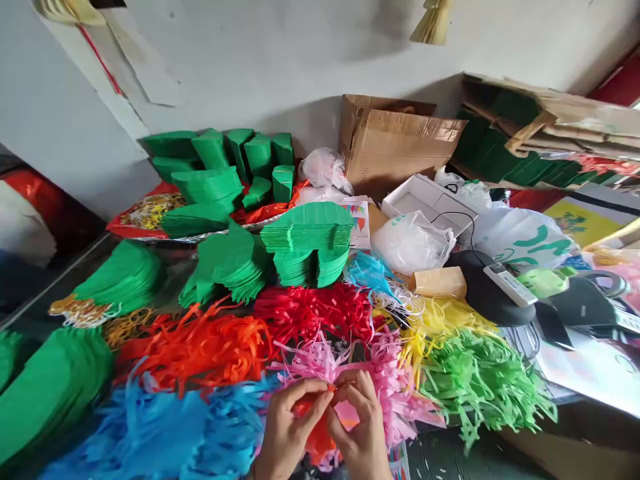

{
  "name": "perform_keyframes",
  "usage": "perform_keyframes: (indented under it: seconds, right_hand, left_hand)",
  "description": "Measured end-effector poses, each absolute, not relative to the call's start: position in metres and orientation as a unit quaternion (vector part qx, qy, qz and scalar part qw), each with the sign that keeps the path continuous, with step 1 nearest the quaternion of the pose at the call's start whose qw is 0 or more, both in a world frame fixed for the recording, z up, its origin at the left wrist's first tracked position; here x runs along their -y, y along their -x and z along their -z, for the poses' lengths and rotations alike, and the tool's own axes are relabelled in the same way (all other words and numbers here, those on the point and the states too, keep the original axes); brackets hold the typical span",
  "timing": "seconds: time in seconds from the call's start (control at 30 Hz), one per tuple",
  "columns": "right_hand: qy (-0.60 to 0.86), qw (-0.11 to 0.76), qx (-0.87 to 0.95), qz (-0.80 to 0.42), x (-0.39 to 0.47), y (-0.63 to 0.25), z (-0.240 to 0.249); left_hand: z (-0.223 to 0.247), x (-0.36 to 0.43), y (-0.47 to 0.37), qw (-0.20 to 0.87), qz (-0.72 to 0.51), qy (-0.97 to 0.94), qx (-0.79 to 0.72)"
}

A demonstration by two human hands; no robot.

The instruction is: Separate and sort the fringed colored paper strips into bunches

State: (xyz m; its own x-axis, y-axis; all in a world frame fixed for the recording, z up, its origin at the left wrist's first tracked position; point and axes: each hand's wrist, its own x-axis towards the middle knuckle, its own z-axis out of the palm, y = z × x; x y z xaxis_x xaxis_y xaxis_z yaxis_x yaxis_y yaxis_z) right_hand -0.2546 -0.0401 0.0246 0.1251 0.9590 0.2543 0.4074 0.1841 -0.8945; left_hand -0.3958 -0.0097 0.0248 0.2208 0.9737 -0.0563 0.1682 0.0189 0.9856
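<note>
My left hand [293, 427] and my right hand [361, 423] meet at the bottom centre, thumb and forefinger of each pinched together. Between the fingertips is one end of an orange-red piece of thin sheet material [320, 437], which hangs down between the palms. Its lower part is partly hidden by my hands. Just behind them lie pink fringed strips [393, 373]. Blue strips [165, 427] spread to the left, with orange-red strips [210, 350] above them. Dark red strips [315, 310] lie farther back.
Green cut sheets [307, 227] stand in stacks across the back and left. Yellow strips [445, 320] and light green strips [485, 380] lie at right. Behind are a cardboard box [400, 147], a white box [430, 200] and plastic bags [413, 240]. A power strip [509, 285] rests at right.
</note>
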Motion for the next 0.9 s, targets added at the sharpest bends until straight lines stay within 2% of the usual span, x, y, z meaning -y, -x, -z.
perform_keyframes:
  seconds: [0.1,0.27,0.6,0.77,0.83,0.9]
  right_hand:
    - [0.566,0.454,0.618,-0.304,0.038,0.227,-0.021]
    - [0.561,0.432,0.607,-0.362,0.035,0.204,-0.014]
    - [0.609,0.401,0.587,-0.351,0.039,0.213,0.024]
    - [0.606,0.361,0.612,-0.359,0.019,0.214,0.030]
    - [0.607,0.321,0.642,-0.340,-0.001,0.206,0.041]
    - [0.637,0.287,0.672,-0.245,-0.024,0.196,0.060]
  left_hand:
    - [-0.021,0.013,0.373,0.502,-0.384,-0.570,-0.526]
    - [-0.018,0.019,0.359,0.439,-0.351,-0.650,-0.512]
    - [0.026,0.031,0.350,0.446,-0.282,-0.644,-0.554]
    - [0.035,0.023,0.364,0.373,-0.295,-0.672,-0.568]
    - [0.035,0.018,0.375,0.363,-0.286,-0.672,-0.578]
    - [0.033,0.012,0.388,0.381,-0.265,-0.668,-0.582]
